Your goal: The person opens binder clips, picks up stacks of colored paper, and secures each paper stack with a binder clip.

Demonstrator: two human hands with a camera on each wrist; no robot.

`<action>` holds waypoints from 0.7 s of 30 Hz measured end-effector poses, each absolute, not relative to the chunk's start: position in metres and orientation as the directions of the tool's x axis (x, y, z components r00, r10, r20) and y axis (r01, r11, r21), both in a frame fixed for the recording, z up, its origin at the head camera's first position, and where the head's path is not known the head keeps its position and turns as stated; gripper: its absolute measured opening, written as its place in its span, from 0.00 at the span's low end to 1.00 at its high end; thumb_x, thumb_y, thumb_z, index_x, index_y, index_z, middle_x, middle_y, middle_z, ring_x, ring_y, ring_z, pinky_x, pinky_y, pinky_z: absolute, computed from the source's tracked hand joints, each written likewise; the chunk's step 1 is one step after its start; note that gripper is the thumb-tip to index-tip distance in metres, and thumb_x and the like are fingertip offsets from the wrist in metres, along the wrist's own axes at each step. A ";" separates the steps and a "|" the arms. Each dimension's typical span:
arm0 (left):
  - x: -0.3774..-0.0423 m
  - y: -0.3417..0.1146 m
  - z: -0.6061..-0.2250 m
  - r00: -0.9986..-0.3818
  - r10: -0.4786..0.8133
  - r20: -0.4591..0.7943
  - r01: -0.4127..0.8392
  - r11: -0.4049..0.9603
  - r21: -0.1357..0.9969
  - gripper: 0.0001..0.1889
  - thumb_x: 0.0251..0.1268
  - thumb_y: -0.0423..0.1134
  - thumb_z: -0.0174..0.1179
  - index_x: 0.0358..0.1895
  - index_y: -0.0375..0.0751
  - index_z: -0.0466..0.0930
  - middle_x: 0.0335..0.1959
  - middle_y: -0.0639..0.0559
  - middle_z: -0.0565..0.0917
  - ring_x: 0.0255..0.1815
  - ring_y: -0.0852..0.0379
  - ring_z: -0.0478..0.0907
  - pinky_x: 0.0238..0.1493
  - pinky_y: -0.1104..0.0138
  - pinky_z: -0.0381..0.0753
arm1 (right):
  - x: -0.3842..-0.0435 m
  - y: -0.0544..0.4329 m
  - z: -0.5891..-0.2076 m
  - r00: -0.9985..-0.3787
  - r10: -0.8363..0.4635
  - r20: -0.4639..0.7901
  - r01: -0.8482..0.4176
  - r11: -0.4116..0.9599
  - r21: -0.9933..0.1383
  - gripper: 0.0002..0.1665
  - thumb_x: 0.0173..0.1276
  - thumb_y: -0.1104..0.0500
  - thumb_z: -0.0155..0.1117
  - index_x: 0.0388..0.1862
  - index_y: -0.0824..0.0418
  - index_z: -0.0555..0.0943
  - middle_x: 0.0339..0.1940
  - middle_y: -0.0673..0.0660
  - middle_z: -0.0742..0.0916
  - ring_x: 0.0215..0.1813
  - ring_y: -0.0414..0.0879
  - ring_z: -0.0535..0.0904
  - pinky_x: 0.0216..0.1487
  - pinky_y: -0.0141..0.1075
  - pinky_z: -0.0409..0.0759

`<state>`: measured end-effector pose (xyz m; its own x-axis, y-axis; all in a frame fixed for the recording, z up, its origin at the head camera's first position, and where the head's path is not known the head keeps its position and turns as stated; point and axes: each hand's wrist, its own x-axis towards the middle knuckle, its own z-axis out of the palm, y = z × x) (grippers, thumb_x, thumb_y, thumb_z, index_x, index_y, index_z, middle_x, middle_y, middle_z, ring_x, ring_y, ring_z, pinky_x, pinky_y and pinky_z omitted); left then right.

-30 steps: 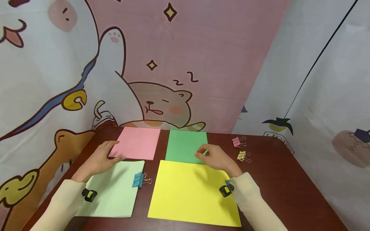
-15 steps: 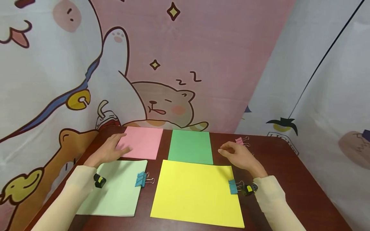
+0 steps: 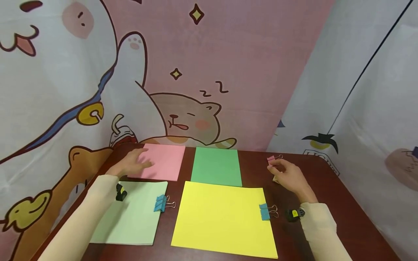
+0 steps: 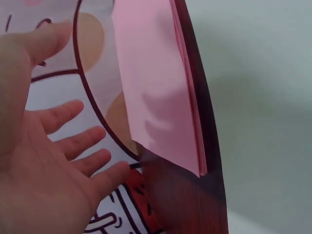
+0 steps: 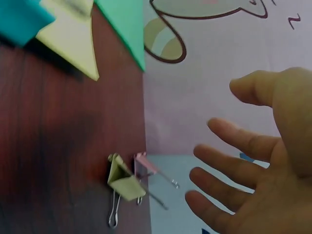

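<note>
Over the left edge of the pink paper stack (image 3: 164, 163) hovers my left hand (image 3: 132, 163), fingers spread and holding nothing; the left wrist view shows its palm beside the pink sheets (image 4: 153, 92). My right hand (image 3: 290, 177) is above the two loose binder clips at the right, its fingers relaxed and apart. From the head it partly covers the pink clip (image 3: 271, 159) and most of the yellow clip (image 3: 277, 178). In the right wrist view the yellow clip (image 5: 126, 180) and pink clip (image 5: 145, 165) stand on the table, with the right fingers apart from them.
Light green sheets (image 3: 134, 217) with a blue binder clip (image 3: 160, 203) lie at the front left. Yellow paper (image 3: 222, 221), also with a blue clip (image 3: 265, 211), lies in front of a green stack (image 3: 216, 166). A cartoon cloth (image 3: 248, 72) hangs behind the dark red table (image 3: 330, 203).
My right hand has moved right, from over the green and yellow paper to the loose clips. My left hand has shifted slightly right and forward over the pink paper.
</note>
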<state>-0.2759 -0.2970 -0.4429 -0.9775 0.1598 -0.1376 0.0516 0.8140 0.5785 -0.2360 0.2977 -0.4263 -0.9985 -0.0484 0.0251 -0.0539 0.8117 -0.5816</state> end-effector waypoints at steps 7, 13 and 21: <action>-0.296 -0.305 -0.450 -0.963 0.174 -0.203 0.030 0.824 0.566 0.48 0.84 0.55 0.63 0.92 0.34 0.51 0.92 0.21 0.47 0.91 0.17 0.46 0.84 0.18 0.52 | -0.242 0.314 -0.437 -1.000 0.015 -0.001 0.013 0.832 -0.555 0.39 0.90 0.44 0.57 0.86 0.68 0.69 0.84 0.80 0.72 0.81 0.82 0.70 0.77 0.80 0.71; -0.310 -0.305 -0.455 -0.952 0.204 -0.228 0.048 0.836 0.546 0.45 0.86 0.52 0.62 0.92 0.36 0.52 0.92 0.22 0.49 0.91 0.18 0.47 0.84 0.19 0.53 | -0.247 0.327 -0.445 -0.992 0.104 -0.066 0.123 0.817 -0.563 0.44 0.91 0.41 0.53 0.87 0.72 0.63 0.85 0.83 0.69 0.81 0.83 0.68 0.79 0.79 0.70; -0.322 -0.299 -0.458 -0.945 0.193 -0.263 0.040 0.870 0.491 0.46 0.84 0.50 0.63 0.92 0.32 0.51 0.92 0.22 0.48 0.92 0.18 0.46 0.86 0.21 0.50 | -0.252 0.336 -0.458 -0.978 0.162 -0.134 0.209 0.817 -0.538 0.45 0.90 0.40 0.51 0.80 0.80 0.69 0.77 0.85 0.76 0.73 0.80 0.75 0.75 0.73 0.77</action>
